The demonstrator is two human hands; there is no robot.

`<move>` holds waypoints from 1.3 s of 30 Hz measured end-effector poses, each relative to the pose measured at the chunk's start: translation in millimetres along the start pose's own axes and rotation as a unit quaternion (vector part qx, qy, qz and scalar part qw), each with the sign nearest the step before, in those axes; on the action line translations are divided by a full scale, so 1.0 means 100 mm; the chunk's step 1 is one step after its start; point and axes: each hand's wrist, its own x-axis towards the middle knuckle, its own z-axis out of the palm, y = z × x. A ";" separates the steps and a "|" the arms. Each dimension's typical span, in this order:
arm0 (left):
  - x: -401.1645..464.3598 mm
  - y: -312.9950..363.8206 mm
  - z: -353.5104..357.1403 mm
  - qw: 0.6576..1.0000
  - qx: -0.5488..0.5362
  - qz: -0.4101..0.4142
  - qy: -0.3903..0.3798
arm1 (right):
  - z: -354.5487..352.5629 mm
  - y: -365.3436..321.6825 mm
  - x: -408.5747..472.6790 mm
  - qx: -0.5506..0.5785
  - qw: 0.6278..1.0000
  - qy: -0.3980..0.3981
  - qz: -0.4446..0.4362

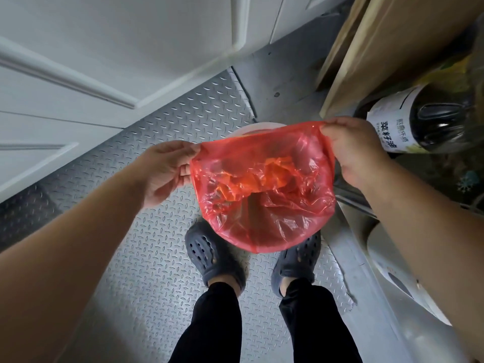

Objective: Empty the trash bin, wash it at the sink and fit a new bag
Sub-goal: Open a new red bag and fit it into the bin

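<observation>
Both hands, left hand (167, 171) and right hand (353, 150), are pinching the red bag (264, 189) at its rim, grips closed; the film is looking thin, light, limp and tearable.

floor (157, 142): steel tread plate | cabinet doors (78, 48): white, panelled

Both forearms are bare to the edge of view, with no sleeves, watch or rings showing on the left hand (163, 171) or the right hand (352, 150). Below the hands, black trousers (264, 326) reach the ankles. The feet wear dark grey perforated clogs (213, 258), without socks.
</observation>
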 end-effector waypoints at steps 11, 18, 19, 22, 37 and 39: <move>0.51 -0.11 0.30 0.993 -0.048 -0.071 0.076 | 0.10 0.15 0.45 -0.034 0.994 -0.090 0.053; 0.62 -0.39 0.29 0.990 0.021 -0.101 0.100 | 0.12 0.35 0.52 -0.116 0.978 -0.086 0.150; 0.62 -0.43 0.26 0.990 0.019 -0.101 0.093 | 0.12 0.35 0.51 -0.110 0.979 -0.078 0.152; 0.51 -0.61 0.12 0.992 -0.032 -0.108 0.050 | 0.07 0.28 0.41 -0.013 0.984 -0.074 0.160; -0.19 -0.72 0.46 0.921 0.152 0.183 0.309 | 0.53 0.43 -0.84 -0.443 0.798 -0.182 -0.365; -0.40 -0.62 0.78 0.937 0.212 0.226 0.161 | 0.61 0.53 -0.79 -0.494 0.769 -0.187 -0.360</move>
